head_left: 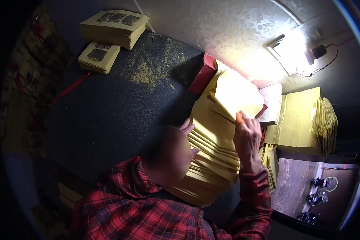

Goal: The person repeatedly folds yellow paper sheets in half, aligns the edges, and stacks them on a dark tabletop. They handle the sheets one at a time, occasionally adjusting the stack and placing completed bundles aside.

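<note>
A thick, fanned stack of yellow paper sheets [214, 130] lies slanted in front of me, its layered edges toward me. My right hand [249, 138] is closed at the stack's right side, pinching the edge of a raised sheet [238, 90] that shines brightly under the lamp. Something orange shows at a right fingertip; I cannot make out what it is. My left hand [187, 127] rests at the stack's left edge with its visible fingers apart, touching the sheets. A blurred patch hides the rest of that hand. Behind the raised sheet stands a red box [202, 74].
Two piles of printed yellow paper [114, 30] sit at the far left of the dark tabletop [108, 112], near a red ribbon [72, 88]. A bright lamp [294, 54] hangs at the back right. Below it are a white box [271, 104] and more yellow sheets [298, 118].
</note>
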{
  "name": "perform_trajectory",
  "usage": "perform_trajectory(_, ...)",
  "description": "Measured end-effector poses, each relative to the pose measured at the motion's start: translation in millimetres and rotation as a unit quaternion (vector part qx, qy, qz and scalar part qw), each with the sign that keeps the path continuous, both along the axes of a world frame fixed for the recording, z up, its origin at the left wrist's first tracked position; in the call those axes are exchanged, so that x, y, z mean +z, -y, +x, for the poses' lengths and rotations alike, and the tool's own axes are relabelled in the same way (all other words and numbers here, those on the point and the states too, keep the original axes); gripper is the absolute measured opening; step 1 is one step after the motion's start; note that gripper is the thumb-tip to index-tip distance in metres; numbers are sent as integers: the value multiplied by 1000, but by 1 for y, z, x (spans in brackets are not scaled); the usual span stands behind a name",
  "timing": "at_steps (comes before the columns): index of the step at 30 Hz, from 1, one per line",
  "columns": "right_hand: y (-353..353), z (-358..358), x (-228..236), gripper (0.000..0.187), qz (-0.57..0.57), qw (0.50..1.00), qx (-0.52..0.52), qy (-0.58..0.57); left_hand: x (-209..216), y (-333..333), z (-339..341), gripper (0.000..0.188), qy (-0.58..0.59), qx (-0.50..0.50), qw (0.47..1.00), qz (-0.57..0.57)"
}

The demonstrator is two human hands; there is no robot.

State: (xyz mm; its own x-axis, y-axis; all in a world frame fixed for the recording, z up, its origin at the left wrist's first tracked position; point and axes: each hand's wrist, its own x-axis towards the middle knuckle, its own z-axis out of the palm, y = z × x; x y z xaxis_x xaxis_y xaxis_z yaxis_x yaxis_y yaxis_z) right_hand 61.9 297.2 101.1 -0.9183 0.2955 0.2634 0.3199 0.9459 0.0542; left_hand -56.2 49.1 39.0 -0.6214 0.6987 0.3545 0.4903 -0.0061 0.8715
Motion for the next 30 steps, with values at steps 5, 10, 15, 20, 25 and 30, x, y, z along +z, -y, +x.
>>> perform_trajectory(5,30,-3,51,43,-325,917,-2,231,0,1,0,75,10,-5,1000,-2)
perform_trajectory(10,0,-38,40,48,-145,986,21,85,-1,-2,0,74,14,-9,1000,2)
perform_trajectory(15,23,-14,14,55,-133,983,6,129,-2,1,0,73,10,9,1000,-6)
perform_trajectory(20,38,27,-53,68,-134,989,-26,60,-4,-2,2,72,16,2,1000,-5)
perform_trajectory(25,44,31,-64,47,-147,989,-17,-28,-1,-2,1,73,27,-2,999,-18)
perform_trajectory(30,36,32,-49,32,-154,986,-5,-62,22,-7,-17,65,60,-9,998,-23)
